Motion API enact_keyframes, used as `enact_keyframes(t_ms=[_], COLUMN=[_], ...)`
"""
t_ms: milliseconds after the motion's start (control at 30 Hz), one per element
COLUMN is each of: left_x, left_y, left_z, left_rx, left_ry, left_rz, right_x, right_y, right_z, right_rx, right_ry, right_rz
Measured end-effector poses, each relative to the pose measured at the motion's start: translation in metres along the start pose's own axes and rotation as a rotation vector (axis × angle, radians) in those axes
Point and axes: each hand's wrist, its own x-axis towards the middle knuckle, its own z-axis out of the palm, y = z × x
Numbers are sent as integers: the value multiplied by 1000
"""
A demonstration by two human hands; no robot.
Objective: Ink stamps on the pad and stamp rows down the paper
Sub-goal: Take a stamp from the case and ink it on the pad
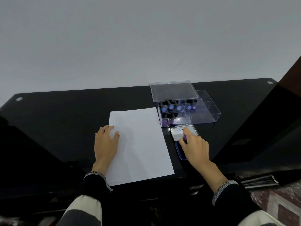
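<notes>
A blank white sheet of paper [140, 144] lies on the black table [65, 121]. My left hand [105, 142] rests flat on the sheet's left edge, fingers relaxed. To the right of the sheet lies the open ink pad [180, 152], its blue pad near me and its lid [177, 133] folded back. My right hand [194, 145] pinches a purple stamp [185, 137] and holds it down over the pad; the stamp's face is hidden by my fingers.
A clear plastic box [203, 113] with its lid raised stands behind the ink pad, holding several stamps [171, 107] with blue ends and purple ones at its front. A wall rises behind the table. A dark panel [260, 128] lies at the right.
</notes>
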Motion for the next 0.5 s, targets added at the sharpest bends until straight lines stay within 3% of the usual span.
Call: enact_keyframes(t_ms=[100, 233, 500], left_x=[-1, -1, 0], left_y=[0, 1, 0], left_z=[-2, -2, -2], left_rx=[-53, -77, -138], left_ry=[26, 49, 81], left_rz=[-23, -48, -92], right_x=[0, 3, 4], right_y=[-3, 1, -2], right_z=[0, -3, -3], right_rx=[-38, 97, 23], right_ry=[-14, 6, -14], right_rz=[-4, 22, -2])
